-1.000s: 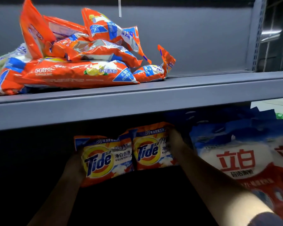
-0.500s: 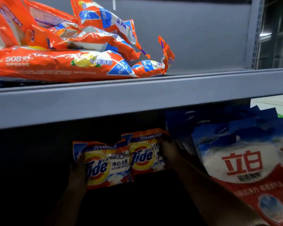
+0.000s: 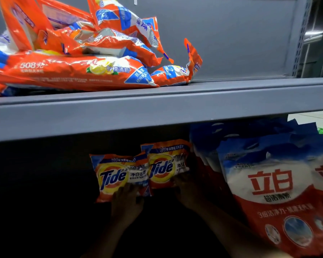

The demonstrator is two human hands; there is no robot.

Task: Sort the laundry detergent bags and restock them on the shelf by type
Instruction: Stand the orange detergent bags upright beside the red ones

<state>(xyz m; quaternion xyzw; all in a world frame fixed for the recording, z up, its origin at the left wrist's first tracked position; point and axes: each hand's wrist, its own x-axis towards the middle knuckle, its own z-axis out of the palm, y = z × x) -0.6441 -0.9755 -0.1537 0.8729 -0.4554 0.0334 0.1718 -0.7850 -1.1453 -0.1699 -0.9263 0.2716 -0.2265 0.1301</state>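
Down in the shadow of the lower shelf, both hands are on the Tide packs. The left hand [image 3: 126, 201] sits at the bottom edge of the left Tide bag [image 3: 119, 176], fingers spread up onto its lower face. It looks like a press rather than a pinch, though the gloom keeps me from being sure. The right hand [image 3: 189, 190] is at the lower right corner of the right Tide bag [image 3: 165, 169], and whether its fingers wrap the edge or only lean on it I cannot tell.

Both bags stand upright, labels facing out, long axes vertical, the right one set a touch higher and slightly overlapping its neighbour. Each bag lies directly above and beyond the hand tending it, so any nudge goes up and back into the shelf. My read is that this is a squaring-up step, seating the pair as one row.

Just to the right, almost touching the right hand's wrist, stand the big blue-and-red Liby bags [image 3: 276, 185], leaning forward. Crowd that way and they could tip.

Up top, the upper shelf [image 3: 231, 101] carries a loose heap of orange detergent bags [image 3: 78, 58], clearly not yet lined up, so plenty of sorting remains.
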